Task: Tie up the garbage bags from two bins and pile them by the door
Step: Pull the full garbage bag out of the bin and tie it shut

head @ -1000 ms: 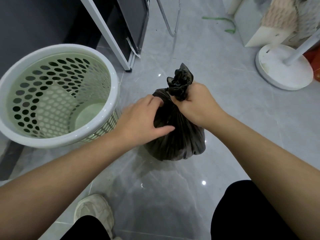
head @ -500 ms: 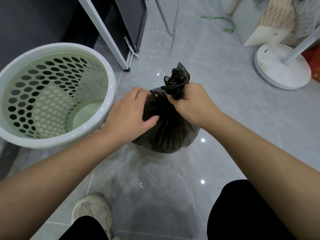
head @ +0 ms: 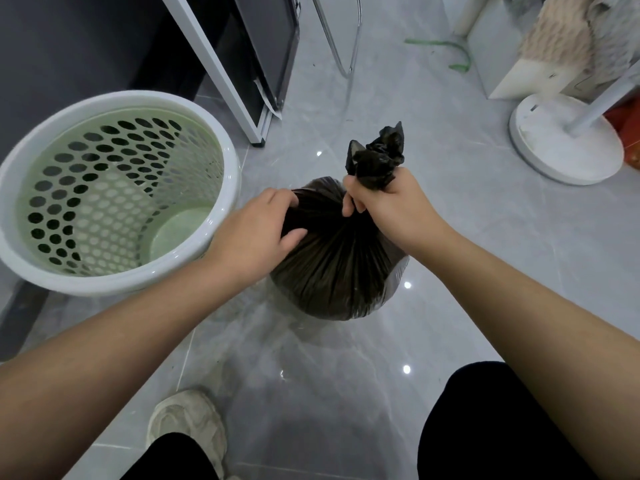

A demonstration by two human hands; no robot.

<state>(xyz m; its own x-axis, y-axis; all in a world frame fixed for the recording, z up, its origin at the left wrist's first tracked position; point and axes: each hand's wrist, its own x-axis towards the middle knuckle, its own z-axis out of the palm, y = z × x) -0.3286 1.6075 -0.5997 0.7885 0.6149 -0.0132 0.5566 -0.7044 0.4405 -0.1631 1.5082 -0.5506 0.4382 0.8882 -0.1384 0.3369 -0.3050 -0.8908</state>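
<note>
Gripping the gathered neck (head: 375, 168) of the black garbage bag (head: 339, 271) in the right hand (head: 391, 206), fingers (head: 349, 206) curled tight round the bunched plastic, crumpled top poking up above the fist. Holding the bag's upper left shoulder with the left hand (head: 256, 230), bent fingers over the top and thumb lower down, pleated plastic caught between them. Pulled taut into fine folds running from the neck down over the rounded, full body. Low over the glossy grey floor (head: 311, 375), in front of the knees; hard to tell whether the bottom bears on the tiles. Just right of the white-rimmed, pale green perforated bin (head: 104, 188), standing upright with no liner in it; impossible to say whether bag and bin touch, with the left hand and wrist covering the gap. Farther off to the right, well apart from the bag, a round white stand base (head: 568, 147). Beyond it, near the top edge, a green strip (head: 453, 50) lying on the floor. Nearest the camera, a pale shoe (head: 187, 424) at lower left and a black trouser leg (head: 485, 427) at lower right.
</note>
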